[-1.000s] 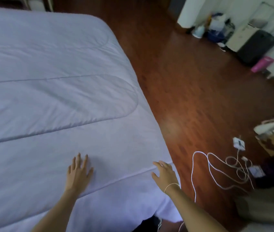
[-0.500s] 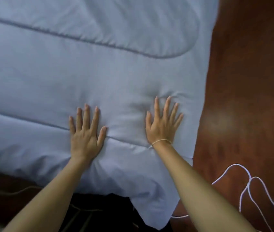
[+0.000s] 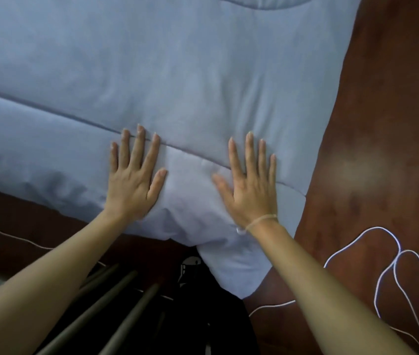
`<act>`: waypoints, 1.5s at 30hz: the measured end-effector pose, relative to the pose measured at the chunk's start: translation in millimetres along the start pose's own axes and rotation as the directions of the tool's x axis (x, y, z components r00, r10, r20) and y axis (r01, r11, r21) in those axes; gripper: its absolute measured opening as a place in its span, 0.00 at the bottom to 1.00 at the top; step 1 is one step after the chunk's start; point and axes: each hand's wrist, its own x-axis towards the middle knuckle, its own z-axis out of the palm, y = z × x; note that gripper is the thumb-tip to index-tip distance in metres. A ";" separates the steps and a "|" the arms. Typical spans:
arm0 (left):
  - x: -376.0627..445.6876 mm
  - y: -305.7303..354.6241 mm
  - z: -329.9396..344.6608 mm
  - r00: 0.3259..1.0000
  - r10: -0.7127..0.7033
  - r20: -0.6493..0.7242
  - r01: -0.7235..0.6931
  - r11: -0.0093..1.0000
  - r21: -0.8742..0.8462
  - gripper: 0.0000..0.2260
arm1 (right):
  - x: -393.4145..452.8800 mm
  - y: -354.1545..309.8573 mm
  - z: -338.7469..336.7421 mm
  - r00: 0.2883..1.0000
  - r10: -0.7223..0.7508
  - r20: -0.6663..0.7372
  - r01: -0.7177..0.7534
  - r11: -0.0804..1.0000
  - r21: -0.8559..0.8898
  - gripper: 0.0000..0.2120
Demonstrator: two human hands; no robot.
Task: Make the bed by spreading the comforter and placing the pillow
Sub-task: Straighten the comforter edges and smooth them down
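a person leaned over the near corner of the bed, both hands flat on the pale blue comforter [image 3: 190,73], which lay spread across the mattress with its corner hanging off toward the wooden floor [image 3: 387,111]. the left hand [image 3: 134,184] pressed down with straight, spread fingers, its tips crossing a stitched seam [image 3: 49,108] that ran slantwise over the fabric. the right hand [image 3: 252,188], a thin band [image 3: 261,219] at its wrist, lay palm down just beside the comforter's right edge, fingers also straight. neither grip clasped anything; both were released and simply pushing on the cloth, which bunched slightly between them. a white cable [image 3: 392,265] looped on the floor to the right. dark clothing [image 3: 198,316] showed below the hanging corner. no pillow could be seen.
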 end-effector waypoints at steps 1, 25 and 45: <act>-13.0 0.5 2.1 0.998 0.064 0.009 -0.064 0.998 0.009 0.30 | -21.7 0.7 0.4 0.997 -0.061 0.043 0.062 0.998 -0.010 0.38; -56.9 -14.8 -2.0 0.844 0.534 -0.046 -0.534 0.845 0.018 0.26 | -72.9 28.7 -0.6 0.869 -0.493 -0.044 0.482 0.863 -0.151 0.23; 96.8 14.5 -9.6 0.998 0.002 -0.070 -0.005 0.999 -0.041 0.27 | -122.6 28.2 91.4 0.521 -0.753 0.402 0.851 0.492 -0.183 0.26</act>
